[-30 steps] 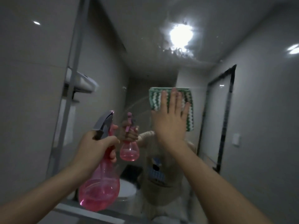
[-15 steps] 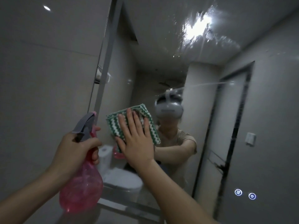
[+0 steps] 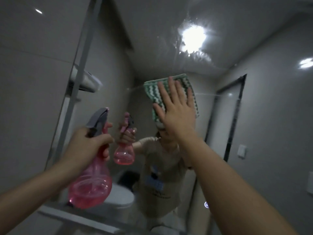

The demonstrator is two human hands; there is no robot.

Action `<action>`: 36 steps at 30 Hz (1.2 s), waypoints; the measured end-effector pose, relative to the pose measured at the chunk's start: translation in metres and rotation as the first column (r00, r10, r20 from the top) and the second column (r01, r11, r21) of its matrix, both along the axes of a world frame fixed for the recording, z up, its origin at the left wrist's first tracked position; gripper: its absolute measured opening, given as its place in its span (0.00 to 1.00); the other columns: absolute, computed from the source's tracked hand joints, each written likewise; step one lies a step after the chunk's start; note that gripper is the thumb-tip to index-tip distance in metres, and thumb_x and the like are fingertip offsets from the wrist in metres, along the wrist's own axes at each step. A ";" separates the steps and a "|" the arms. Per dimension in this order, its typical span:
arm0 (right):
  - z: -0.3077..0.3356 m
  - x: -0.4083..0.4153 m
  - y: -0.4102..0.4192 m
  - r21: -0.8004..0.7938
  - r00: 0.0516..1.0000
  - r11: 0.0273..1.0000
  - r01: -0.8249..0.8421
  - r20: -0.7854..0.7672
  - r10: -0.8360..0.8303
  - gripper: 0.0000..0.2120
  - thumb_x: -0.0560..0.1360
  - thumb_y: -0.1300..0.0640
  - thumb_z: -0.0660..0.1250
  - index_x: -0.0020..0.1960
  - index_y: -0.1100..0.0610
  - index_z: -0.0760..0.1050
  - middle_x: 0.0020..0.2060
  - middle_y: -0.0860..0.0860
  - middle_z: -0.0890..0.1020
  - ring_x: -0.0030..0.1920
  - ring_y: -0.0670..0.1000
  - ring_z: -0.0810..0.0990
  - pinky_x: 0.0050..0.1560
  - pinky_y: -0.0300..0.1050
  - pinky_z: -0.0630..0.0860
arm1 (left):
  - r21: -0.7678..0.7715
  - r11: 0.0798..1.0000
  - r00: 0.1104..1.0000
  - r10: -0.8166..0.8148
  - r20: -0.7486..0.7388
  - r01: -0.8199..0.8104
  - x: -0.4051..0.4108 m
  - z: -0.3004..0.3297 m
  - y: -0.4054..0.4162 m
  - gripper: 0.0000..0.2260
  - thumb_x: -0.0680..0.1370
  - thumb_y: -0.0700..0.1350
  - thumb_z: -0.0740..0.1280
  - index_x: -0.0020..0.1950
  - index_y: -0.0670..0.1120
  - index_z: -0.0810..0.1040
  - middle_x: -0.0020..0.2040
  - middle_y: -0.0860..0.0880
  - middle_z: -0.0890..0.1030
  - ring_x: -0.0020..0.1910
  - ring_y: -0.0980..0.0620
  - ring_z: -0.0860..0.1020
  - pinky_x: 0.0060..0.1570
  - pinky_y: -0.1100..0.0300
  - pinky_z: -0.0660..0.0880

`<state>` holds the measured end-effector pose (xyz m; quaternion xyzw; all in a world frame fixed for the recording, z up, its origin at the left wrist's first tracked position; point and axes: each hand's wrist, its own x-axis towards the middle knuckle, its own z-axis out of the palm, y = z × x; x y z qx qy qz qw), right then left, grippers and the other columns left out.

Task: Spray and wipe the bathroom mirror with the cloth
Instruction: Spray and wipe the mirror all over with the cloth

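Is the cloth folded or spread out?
Folded: the green-and-white zigzag cloth forms a compact pad under the flat right hand on the mirror.

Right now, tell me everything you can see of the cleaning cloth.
The cloth is a folded, roughly square pad of soft fabric with green and white zigzag stripes. It lies flat against the mirror, tilted a little, just below a streaky wet patch around the reflected ceiling light. The right hand presses it to the glass with straight, spread fingers, covering its lower right part. Nothing else touches it; the spray bottle in the left hand stays apart, lower left.
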<state>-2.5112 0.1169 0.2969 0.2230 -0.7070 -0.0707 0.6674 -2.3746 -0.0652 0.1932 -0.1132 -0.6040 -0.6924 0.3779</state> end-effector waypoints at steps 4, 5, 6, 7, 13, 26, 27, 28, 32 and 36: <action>0.008 -0.001 0.074 -0.145 0.997 0.988 0.058 0.055 -0.051 0.29 0.80 0.38 0.47 0.77 0.46 0.43 0.77 0.50 0.46 0.77 0.50 0.47 0.75 0.54 0.42 | -0.030 0.997 0.996 -0.078 -0.032 0.077 -0.001 0.018 0.066 0.07 0.68 0.31 0.68 0.44 0.33 0.75 0.18 0.46 0.69 0.16 0.51 0.67 0.20 0.63 0.67; 0.006 -0.002 0.092 -0.168 0.995 0.983 0.078 0.074 -0.067 0.29 0.81 0.38 0.44 0.76 0.46 0.38 0.76 0.48 0.41 0.76 0.48 0.42 0.75 0.54 0.39 | -0.032 0.994 0.994 -0.106 -0.033 0.105 -0.002 0.019 0.082 0.06 0.67 0.31 0.68 0.42 0.35 0.76 0.18 0.47 0.70 0.16 0.52 0.67 0.20 0.64 0.67; 0.004 -0.003 0.110 -0.191 0.994 0.977 0.092 0.077 -0.079 0.29 0.80 0.37 0.42 0.76 0.45 0.36 0.75 0.48 0.39 0.75 0.47 0.39 0.75 0.54 0.37 | -0.033 0.990 0.990 -0.135 -0.030 0.134 -0.002 0.019 0.098 0.06 0.68 0.30 0.67 0.42 0.37 0.76 0.18 0.47 0.70 0.16 0.52 0.67 0.20 0.64 0.67; 0.001 -0.003 0.126 -0.215 0.994 0.972 0.098 0.076 -0.083 0.29 0.80 0.37 0.41 0.75 0.45 0.35 0.75 0.48 0.38 0.75 0.47 0.37 0.75 0.53 0.36 | -0.040 0.986 0.986 -0.163 -0.022 0.162 -0.003 0.018 0.113 0.06 0.69 0.28 0.66 0.43 0.37 0.76 0.19 0.47 0.70 0.16 0.52 0.67 0.19 0.64 0.67; -0.022 0.000 0.189 -0.301 0.995 0.950 0.081 0.084 -0.059 0.30 0.80 0.38 0.42 0.77 0.48 0.42 0.76 0.49 0.42 0.76 0.48 0.41 0.75 0.50 0.38 | -0.041 0.969 0.969 -0.239 0.063 0.242 -0.012 0.002 0.182 0.11 0.71 0.25 0.61 0.33 0.38 0.69 0.19 0.44 0.68 0.16 0.49 0.66 0.19 0.63 0.67; -0.112 0.010 0.121 -0.417 0.993 0.908 0.044 0.119 0.007 0.32 0.79 0.41 0.48 0.78 0.56 0.50 0.76 0.61 0.53 0.76 0.59 0.50 0.73 0.55 0.37 | -0.023 0.988 0.975 -0.150 0.162 0.155 0.000 -0.045 0.115 0.05 0.71 0.29 0.64 0.35 0.34 0.74 0.20 0.42 0.69 0.18 0.47 0.68 0.24 0.60 0.68; -0.122 0.010 0.112 -0.421 0.993 0.906 0.052 0.121 0.000 0.32 0.79 0.42 0.49 0.78 0.57 0.51 0.76 0.61 0.54 0.75 0.59 0.50 0.73 0.56 0.38 | -0.018 0.990 0.979 -0.132 0.158 0.137 0.003 -0.049 0.100 0.03 0.70 0.30 0.65 0.36 0.32 0.74 0.20 0.42 0.70 0.18 0.47 0.68 0.25 0.59 0.68; -0.130 0.010 0.102 -0.431 0.991 0.901 0.058 0.132 0.000 0.32 0.79 0.42 0.49 0.78 0.57 0.51 0.76 0.62 0.54 0.75 0.60 0.50 0.73 0.56 0.38 | -0.011 0.993 0.982 -0.112 0.155 0.115 0.007 -0.054 0.086 0.06 0.68 0.32 0.67 0.40 0.29 0.74 0.20 0.42 0.70 0.18 0.47 0.68 0.26 0.59 0.68; -0.153 0.011 0.043 -0.431 0.985 0.898 0.084 0.172 -0.010 0.32 0.79 0.43 0.50 0.77 0.59 0.52 0.75 0.64 0.55 0.74 0.62 0.51 0.72 0.59 0.39 | 0.010 0.997 0.976 -0.073 0.206 0.072 0.023 -0.075 0.027 0.10 0.71 0.29 0.66 0.52 0.33 0.75 0.20 0.43 0.70 0.18 0.48 0.69 0.22 0.59 0.69; -0.173 0.015 -0.033 -0.318 0.983 0.944 0.089 0.182 -0.032 0.32 0.78 0.42 0.50 0.76 0.60 0.56 0.74 0.63 0.57 0.74 0.62 0.55 0.72 0.62 0.43 | 0.070 0.997 0.973 -0.051 0.224 0.037 0.033 -0.090 -0.026 0.14 0.69 0.29 0.67 0.53 0.39 0.76 0.21 0.43 0.70 0.19 0.48 0.68 0.22 0.59 0.69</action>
